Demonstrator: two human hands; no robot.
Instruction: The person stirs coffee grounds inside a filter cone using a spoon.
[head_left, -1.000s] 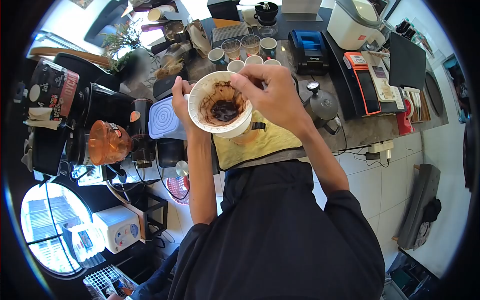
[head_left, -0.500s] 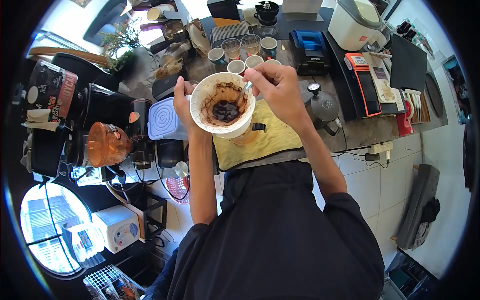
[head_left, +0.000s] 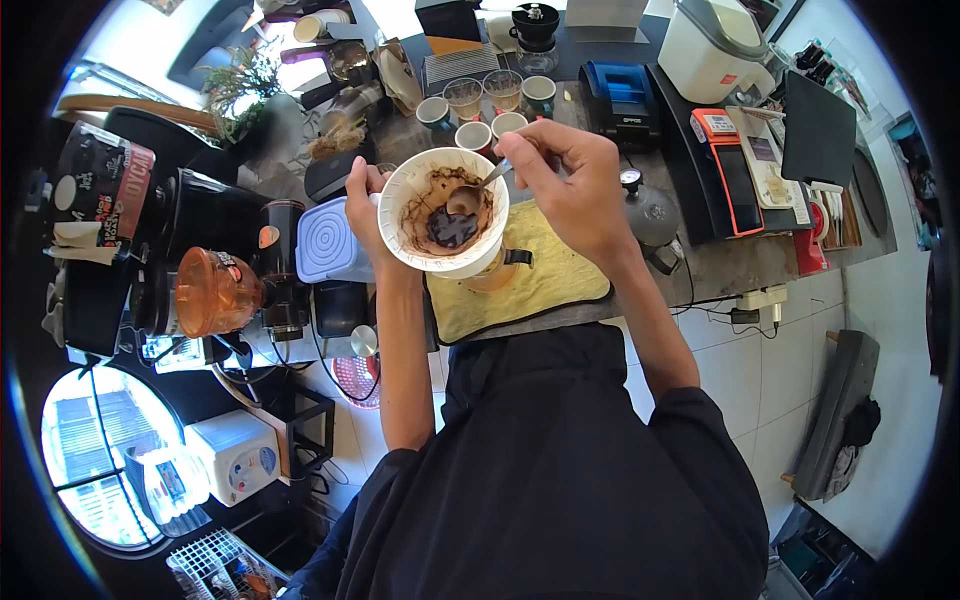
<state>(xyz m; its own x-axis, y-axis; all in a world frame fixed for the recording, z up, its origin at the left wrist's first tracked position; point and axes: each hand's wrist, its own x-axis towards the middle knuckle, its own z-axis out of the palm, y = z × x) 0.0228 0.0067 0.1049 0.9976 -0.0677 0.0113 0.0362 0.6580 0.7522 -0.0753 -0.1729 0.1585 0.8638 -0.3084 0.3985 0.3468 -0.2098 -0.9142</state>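
the white dripper (head_left: pixel 460 269) is above a glass server (head_left: pixel 494 276); the left hand (head_left: pixel 369 208) clamps it at nine o'clock. its filter (head_left: pixel 397 233) is brown-streaked, glossy dark coffee (head_left: pixel 450 230) lying toward six. the right hand's fingers (head_left: pixel 532 170) pinch a spoon (head_left: pixel 493 175) entering at two.

Cups (head_left: pixel 474 136) and, probably, the grey kettle (head_left: pixel 654 217) hem the right hand (head_left: pixel 572 188).

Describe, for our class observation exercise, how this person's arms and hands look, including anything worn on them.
The left sleeve and right sleeve are plain black and loose, ending around the elbows. Both forearms are bare below. The left hand and right hand are ungloved, with nothing worn visible, though part of the left is hidden.
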